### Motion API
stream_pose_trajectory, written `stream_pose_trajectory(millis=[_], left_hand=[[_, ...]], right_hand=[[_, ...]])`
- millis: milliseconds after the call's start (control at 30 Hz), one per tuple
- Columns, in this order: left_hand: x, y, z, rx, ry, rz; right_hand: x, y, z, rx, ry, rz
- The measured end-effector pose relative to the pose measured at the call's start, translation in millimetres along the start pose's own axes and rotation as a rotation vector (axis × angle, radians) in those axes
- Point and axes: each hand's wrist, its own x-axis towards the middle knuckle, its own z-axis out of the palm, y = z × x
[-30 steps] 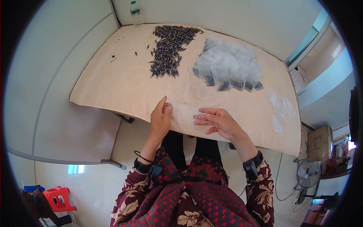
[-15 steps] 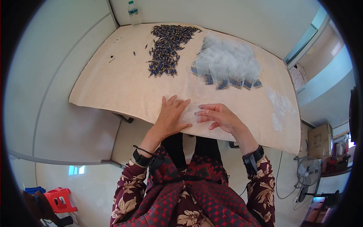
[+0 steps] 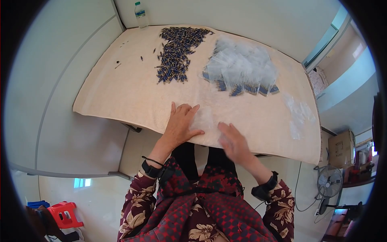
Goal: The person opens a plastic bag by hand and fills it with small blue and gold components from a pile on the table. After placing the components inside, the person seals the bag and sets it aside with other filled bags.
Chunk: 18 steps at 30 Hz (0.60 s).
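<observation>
Pressing L hand open, flat, fingertips touching clear bag. R hand blurred near table edge, grip unclear. Prob best smoothing slowly, avoiding creases.

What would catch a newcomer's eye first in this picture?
Most likely the dark heap of small blue pieces at the far side of the beige-covered table, with a pile of clear plastic bags to its right. Nearer, the left hand lies flat by a clear bag at the table's near edge, while the right hand is blurred.
</observation>
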Motion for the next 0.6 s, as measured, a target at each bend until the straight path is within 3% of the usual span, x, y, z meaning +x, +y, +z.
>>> stream_pose_trajectory(millis=[67, 200, 300, 333, 500, 600], left_hand=[[1.1, -1.1, 1.9, 0.008, 0.000, 0.014], [-0.2, -3.5, 2.4, 0.036, -0.005, 0.034], [0.7, -2.7, -1.9, 0.049, -0.012, 0.035], [0.5, -1.2, -3.7, 0.051, -0.015, 0.039], [-5.6, 4.8, -13.1, 0.040, 0.051, 0.074], [-8.9, 7.7, -24.5, -0.001, 0.127, 0.084]], right_hand=[[-7.7, -21.7, 2.0, -0.240, -0.059, -0.282], [-22.1, -47.7, 0.7, -0.215, -0.144, -0.337], [-25.6, -50.9, 0.3, 0.172, -0.257, -0.327], [-16.8, -51.7, -4.6, 0.168, -0.265, -0.343], [75.4, -66.1, -23.8, 0.159, 0.100, -0.094], [141.9, -41.9, -0.7, 0.085, 0.118, -0.102]])
